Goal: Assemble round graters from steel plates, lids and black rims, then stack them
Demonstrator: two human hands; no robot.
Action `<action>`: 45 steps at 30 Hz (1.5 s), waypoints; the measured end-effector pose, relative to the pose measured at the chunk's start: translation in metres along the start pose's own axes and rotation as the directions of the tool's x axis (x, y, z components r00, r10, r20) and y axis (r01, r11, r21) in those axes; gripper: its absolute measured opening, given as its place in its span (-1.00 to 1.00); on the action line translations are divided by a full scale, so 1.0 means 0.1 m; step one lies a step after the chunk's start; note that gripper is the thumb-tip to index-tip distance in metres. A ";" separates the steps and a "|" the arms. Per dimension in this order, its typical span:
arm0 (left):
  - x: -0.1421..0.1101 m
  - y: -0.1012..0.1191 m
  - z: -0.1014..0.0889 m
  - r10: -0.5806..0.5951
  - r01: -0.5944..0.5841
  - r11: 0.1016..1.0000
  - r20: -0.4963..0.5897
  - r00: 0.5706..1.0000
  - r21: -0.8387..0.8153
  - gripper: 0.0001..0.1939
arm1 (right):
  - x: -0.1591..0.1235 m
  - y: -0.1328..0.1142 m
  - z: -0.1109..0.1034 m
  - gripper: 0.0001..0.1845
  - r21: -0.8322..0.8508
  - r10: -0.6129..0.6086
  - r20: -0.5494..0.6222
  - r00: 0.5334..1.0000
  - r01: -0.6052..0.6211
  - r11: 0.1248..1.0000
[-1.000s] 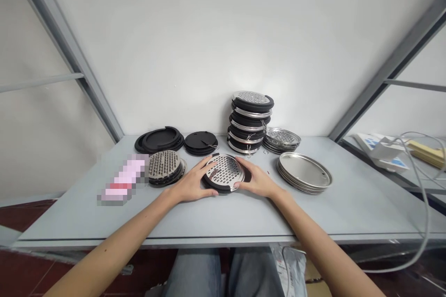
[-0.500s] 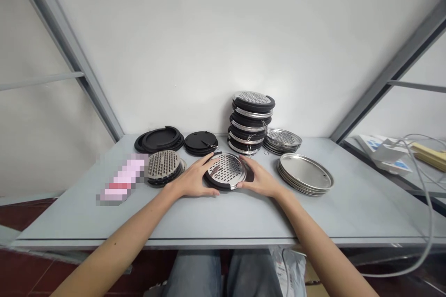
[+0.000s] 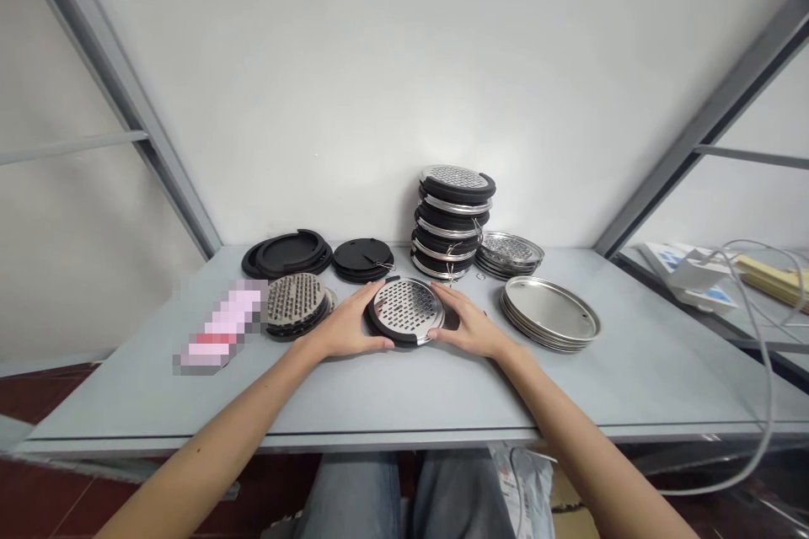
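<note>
A round grater (image 3: 409, 310) with a perforated silver face lies on the table before me, a black rim wrapped around its left side. My left hand (image 3: 350, 322) grips that black rim, fingers at the far edge and thumb at the near one. On the other side, my right hand (image 3: 471, 324) clasps the bare silver edge the same way. Close to my left hand sits a stack of perforated metal discs (image 3: 296, 301). Past my right hand is a stack of smooth round metal trays (image 3: 549, 310). The grater's underside is hidden.
Behind the grater rises a tall stack of black-rimmed graters (image 3: 453, 223) with wire clips. Silver perforated pans (image 3: 511, 253) stand beside it. Black rings (image 3: 287, 254) and black discs (image 3: 363, 257) lie back left. A blurred pink item (image 3: 221, 328) is at left; a white cable (image 3: 768, 404) hangs right.
My left hand has closed in against the black rim, its thumb now at the near edge. My right hand keeps its place on the silver edge. The view has shifted slightly.
</note>
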State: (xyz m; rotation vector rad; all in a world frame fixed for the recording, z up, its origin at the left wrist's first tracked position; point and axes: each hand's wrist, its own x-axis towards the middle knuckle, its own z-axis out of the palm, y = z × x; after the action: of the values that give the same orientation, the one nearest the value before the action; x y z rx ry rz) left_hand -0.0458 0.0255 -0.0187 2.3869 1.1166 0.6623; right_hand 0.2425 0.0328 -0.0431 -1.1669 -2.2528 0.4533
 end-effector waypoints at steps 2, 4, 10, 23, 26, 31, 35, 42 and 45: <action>-0.01 0.01 0.00 -0.003 0.003 1.000 0.016 1.000 -0.010 0.11 | 0.00 -0.01 0.00 0.00 0.005 0.002 0.001 1.000 -0.002 1.000; -0.01 0.00 0.03 -0.015 0.015 1.000 0.044 0.999 -0.003 0.15 | 0.01 -0.02 0.01 0.01 0.003 0.007 -0.005 1.000 -0.007 1.000; -0.02 -0.01 0.12 -0.122 0.118 0.991 0.066 0.990 0.059 0.17 | 0.02 -0.05 0.03 0.00 -0.004 0.009 -0.038 0.999 -0.009 1.000; -0.05 -0.03 0.08 -0.060 0.058 0.998 0.080 0.995 0.018 -0.04 | 0.01 -0.07 -0.02 -0.07 0.027 -0.033 -0.032 0.999 0.034 0.999; -0.03 -0.04 0.07 -0.026 0.028 0.999 0.071 0.997 -0.029 -0.10 | 0.00 -0.06 -0.03 -0.06 0.033 -0.067 -0.082 0.994 0.070 0.997; -0.03 -0.03 0.06 -0.013 0.016 0.998 0.073 0.997 -0.052 -0.16 | -0.01 -0.09 -0.04 -0.13 0.069 -0.070 -0.127 0.989 0.079 0.994; -0.03 -0.02 0.06 -0.044 0.047 0.999 0.088 0.995 -0.024 -0.10 | -0.01 -0.12 -0.04 -0.18 0.112 -0.029 -0.099 0.995 0.040 0.993; -0.04 -0.06 0.09 -0.026 0.023 0.998 0.049 0.998 0.050 0.01 | -0.02 -0.13 -0.06 -0.08 0.097 -0.030 -0.036 0.999 0.033 0.995; -0.05 -0.06 0.10 -0.045 0.041 0.995 0.045 0.998 0.091 0.04 | -0.01 -0.12 -0.08 -0.05 0.101 -0.028 -0.016 0.999 0.029 0.994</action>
State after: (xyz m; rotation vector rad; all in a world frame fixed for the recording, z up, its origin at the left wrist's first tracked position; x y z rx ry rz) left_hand -0.0464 0.0236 -0.0317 2.4325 1.1981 0.5491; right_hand 0.2401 0.0250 -0.0308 -1.0820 -2.2044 0.5398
